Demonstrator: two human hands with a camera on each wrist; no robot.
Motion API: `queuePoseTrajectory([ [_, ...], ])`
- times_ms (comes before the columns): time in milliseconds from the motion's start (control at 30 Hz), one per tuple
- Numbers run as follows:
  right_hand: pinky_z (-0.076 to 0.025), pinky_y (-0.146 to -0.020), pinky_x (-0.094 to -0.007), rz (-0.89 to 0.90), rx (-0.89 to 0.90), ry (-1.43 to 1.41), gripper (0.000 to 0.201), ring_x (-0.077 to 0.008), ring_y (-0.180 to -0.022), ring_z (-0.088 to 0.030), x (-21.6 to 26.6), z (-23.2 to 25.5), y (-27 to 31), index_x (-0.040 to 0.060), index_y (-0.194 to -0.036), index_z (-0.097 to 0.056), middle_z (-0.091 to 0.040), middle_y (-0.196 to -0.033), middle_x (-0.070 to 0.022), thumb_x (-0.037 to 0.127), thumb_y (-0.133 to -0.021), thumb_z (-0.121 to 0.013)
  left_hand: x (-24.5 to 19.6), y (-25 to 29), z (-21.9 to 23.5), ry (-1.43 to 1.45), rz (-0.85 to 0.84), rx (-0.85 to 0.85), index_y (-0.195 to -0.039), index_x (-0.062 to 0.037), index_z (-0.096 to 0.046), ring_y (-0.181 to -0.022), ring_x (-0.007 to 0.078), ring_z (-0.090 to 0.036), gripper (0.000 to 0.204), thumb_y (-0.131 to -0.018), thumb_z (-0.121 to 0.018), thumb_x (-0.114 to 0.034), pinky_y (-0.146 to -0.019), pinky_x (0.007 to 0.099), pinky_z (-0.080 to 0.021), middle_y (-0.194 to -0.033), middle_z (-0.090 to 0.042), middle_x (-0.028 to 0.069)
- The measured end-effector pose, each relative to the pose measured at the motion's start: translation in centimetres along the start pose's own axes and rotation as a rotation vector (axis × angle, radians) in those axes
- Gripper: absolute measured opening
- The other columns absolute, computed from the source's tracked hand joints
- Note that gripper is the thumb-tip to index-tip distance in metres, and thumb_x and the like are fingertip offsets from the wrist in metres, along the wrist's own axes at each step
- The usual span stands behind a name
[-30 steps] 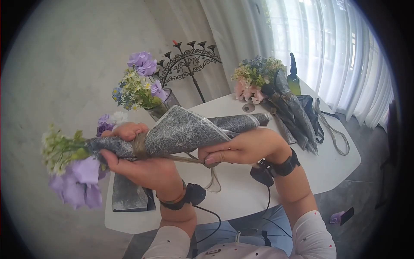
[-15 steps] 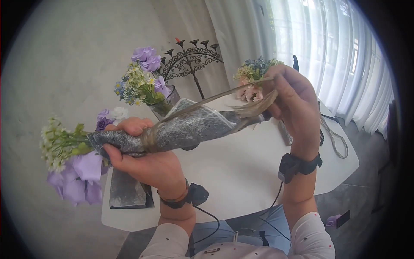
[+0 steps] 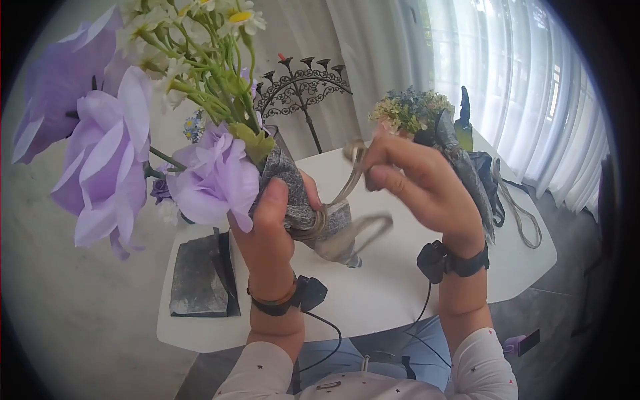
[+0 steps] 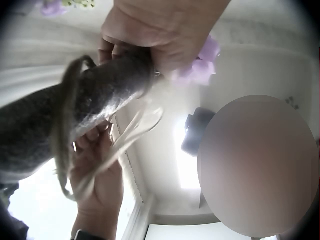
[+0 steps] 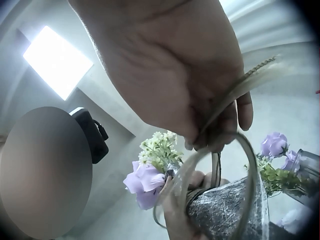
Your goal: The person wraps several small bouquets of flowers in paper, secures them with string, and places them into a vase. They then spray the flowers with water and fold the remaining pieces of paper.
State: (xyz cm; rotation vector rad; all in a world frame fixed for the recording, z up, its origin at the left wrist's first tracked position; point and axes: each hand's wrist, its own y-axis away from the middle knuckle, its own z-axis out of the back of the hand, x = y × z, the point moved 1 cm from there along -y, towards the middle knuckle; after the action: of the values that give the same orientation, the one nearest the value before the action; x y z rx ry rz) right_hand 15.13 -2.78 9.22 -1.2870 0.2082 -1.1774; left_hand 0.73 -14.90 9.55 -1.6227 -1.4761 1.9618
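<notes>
My left hand [image 3: 268, 243] grips a bouquet wrapped in dark grey mesh paper [image 3: 337, 230], its purple flowers [image 3: 217, 177] and small white blooms turned up toward the left. A tan ribbon [image 3: 313, 230] circles the wrap beside the left fingers. Up and to the right, my right hand [image 3: 423, 183] pinches the ribbon's free part with bent fingers, while a blurred loop hangs over the wrap. In the right wrist view the ribbon [image 5: 247, 165] curves down from the right fingertips. The left wrist view has the wrap [image 4: 105, 95] running out of the left palm.
A folded dark sheet [image 3: 200, 277] lies at the left of the white table [image 3: 360, 303]. Toward the back right are another wrapped bouquet [image 3: 410, 110], a green bottle [image 3: 463, 137] and a loose cord [image 3: 520, 207]. A black candelabra [image 3: 303, 100] stands behind, near the curtain.
The bouquet has swung from lying sideways to flowers raised and closer to the head camera. My right hand has moved left and slightly down from its raised position, still with the ribbon.
</notes>
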Motion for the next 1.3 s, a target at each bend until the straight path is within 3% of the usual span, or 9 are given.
queuePoseTrajectory([
  [133,-0.039,-0.055,-0.0247,-0.37,-0.153,-0.051,0.016,-0.0098,-0.06,-0.048,0.0,1.9,0.1,-0.0018,-0.087,-0.054,-0.052,-0.066,-0.0011,0.013,-0.093,-0.052,0.4,-0.1,1.1,0.213,-0.066,0.016,-0.09,-0.0034,-0.045,-0.059,0.0144,-0.04,0.031,-0.092,-0.04,-0.034,-0.057,0.0253,-0.034,-0.063,-0.046,0.008],
  [267,-0.038,-0.053,-0.0243,-0.169,-0.285,0.221,0.016,-0.0096,-0.056,-0.046,-2.0,2.9,0.3,-0.0018,-0.086,-0.053,-0.049,-0.062,-0.0015,0.013,-0.093,-0.053,-1.3,-0.3,1.3,0.427,-0.21,-0.139,-0.093,-0.0064,-0.047,-0.061,0.0126,-0.038,0.031,-0.093,-0.038,-0.036,-0.056,0.0257,-0.033,-0.067,-0.043,0.004],
  [467,-0.041,-0.066,-0.0292,-0.284,-0.358,0.582,0.013,-0.0199,-0.066,-0.046,-2.5,4.5,0.8,-0.0033,-0.091,-0.053,-0.052,-0.073,-0.0123,0.009,-0.09,-0.051,-1.1,-0.2,1.9,0.489,-0.349,-0.586,-0.099,-0.0099,-0.045,-0.07,0.0125,-0.044,0.036,-0.094,-0.033,-0.044,-0.061,0.0262,-0.039,-0.073,-0.047,0.0026],
  [667,-0.043,-0.063,-0.0349,-0.445,-0.609,0.828,0.021,-0.0282,-0.063,-0.055,-7.1,12.5,4.1,-0.0047,-0.087,-0.057,-0.06,-0.073,-0.0179,0.015,-0.091,-0.052,-3.1,0.5,5.3,0.488,-0.417,-0.705,-0.097,-0.0105,-0.046,-0.087,0.0147,-0.051,0.032,-0.096,-0.039,-0.042,-0.088,0.0373,-0.044,-0.087,-0.05,0.001],
  [800,-0.032,-0.044,-0.023,-0.518,-0.836,0.455,0.024,-0.0063,-0.048,-0.043,-4.2,13.9,4.7,-0.0003,-0.085,-0.058,-0.062,-0.073,-0.0077,0.018,-0.095,-0.047,-3.5,0.9,4.2,0.349,-0.534,-0.795,-0.099,-0.0107,-0.046,-0.083,0.0147,-0.049,0.035,-0.095,-0.039,-0.044,-0.082,0.0352,-0.044,-0.084,-0.048,0.0013],
  [933,-0.027,-0.036,-0.0184,-0.248,-0.844,-0.173,0.021,-0.0031,-0.041,-0.036,0.5,9.7,2.6,-0.0003,-0.098,-0.055,-0.063,-0.083,-0.0092,0.017,-0.096,-0.044,-2.7,1.1,2.4,0.31,-0.543,-0.678,-0.1,-0.0108,-0.046,-0.077,0.014,-0.046,0.037,-0.094,-0.037,-0.046,-0.074,0.0323,-0.043,-0.078,-0.046,0.0016],
  [1033,-0.034,-0.033,-0.0162,-0.218,-0.719,-0.31,0.021,-0.0043,-0.038,-0.039,2.5,7.1,1.7,0.0003,-0.098,-0.053,-0.064,-0.082,-0.0164,0.018,-0.098,-0.04,-2.0,0.8,1.8,0.313,-0.502,-0.581,-0.101,-0.0107,-0.046,-0.074,0.014,-0.045,0.037,-0.095,-0.034,-0.045,-0.071,0.0305,-0.042,-0.078,-0.047,0.0028],
  [1167,-0.017,-0.035,-0.0158,-0.24,-0.523,-0.353,0.016,0.0013,-0.038,-0.026,1.7,4.9,1.5,0.002,-0.099,-0.055,-0.05,-0.058,0.0022,0.014,-0.097,-0.044,-1.5,0.2,1.2,0.264,-0.434,-0.604,-0.101,-0.0089,-0.045,-0.073,0.0148,-0.046,0.04,-0.095,-0.032,-0.046,-0.069,0.0298,-0.043,-0.076,-0.049,0.0053],
  [1300,-0.031,-0.046,-0.0177,-0.297,-0.339,-0.166,0.016,-0.0025,-0.05,-0.041,1.9,1.2,0.4,0.0009,-0.095,-0.058,-0.053,-0.063,0.0003,0.006,-0.092,-0.043,-0.7,-0.1,0.7,0.308,-0.314,-0.535,-0.099,-0.0057,-0.042,-0.071,0.0149,-0.047,0.038,-0.095,-0.03,-0.042,-0.066,0.0282,-0.04,-0.076,-0.049,0.0078],
])
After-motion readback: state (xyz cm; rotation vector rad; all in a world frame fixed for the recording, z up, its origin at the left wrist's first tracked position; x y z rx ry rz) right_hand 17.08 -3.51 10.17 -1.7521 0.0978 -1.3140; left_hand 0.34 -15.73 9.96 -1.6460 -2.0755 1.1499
